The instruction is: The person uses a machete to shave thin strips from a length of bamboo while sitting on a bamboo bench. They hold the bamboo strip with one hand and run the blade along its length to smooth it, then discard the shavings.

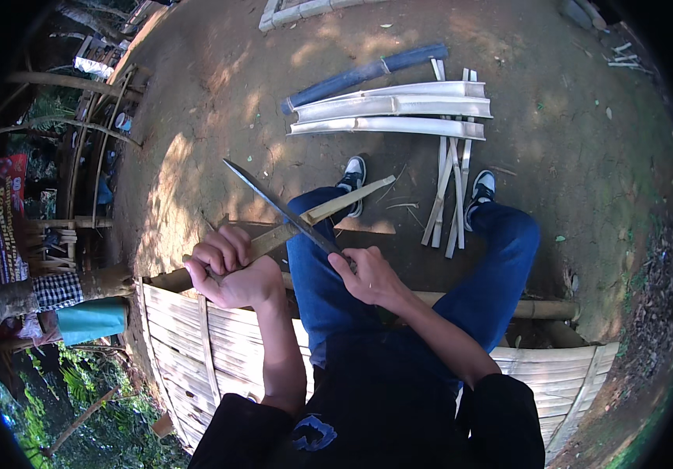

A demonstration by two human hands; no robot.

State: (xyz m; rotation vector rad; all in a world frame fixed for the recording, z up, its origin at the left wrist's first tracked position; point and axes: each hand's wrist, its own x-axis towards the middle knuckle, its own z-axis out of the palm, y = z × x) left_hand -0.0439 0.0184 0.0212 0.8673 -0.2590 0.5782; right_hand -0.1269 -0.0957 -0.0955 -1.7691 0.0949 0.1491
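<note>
Gripping a bamboo strip (344, 202) in the left hand (232, 270), fingers curled and clamped around its near end. Right hand (367, 275) closed on the handle of a long knife (271, 200), handle mostly hidden by the fingers. Strip slants up and right above the left leg of the jeans (317, 293), far end near the left shoe (354, 173). Blade crosses over the strip, tip up-left; can't tell if the edge bites in. On the ground ahead: three pale split bamboo pieces (391, 105) side by side across some thin sticks (459, 195), dark pole (336, 84) just beyond. Slatted bamboo bench (172, 328) spans both sides of the person.
</note>
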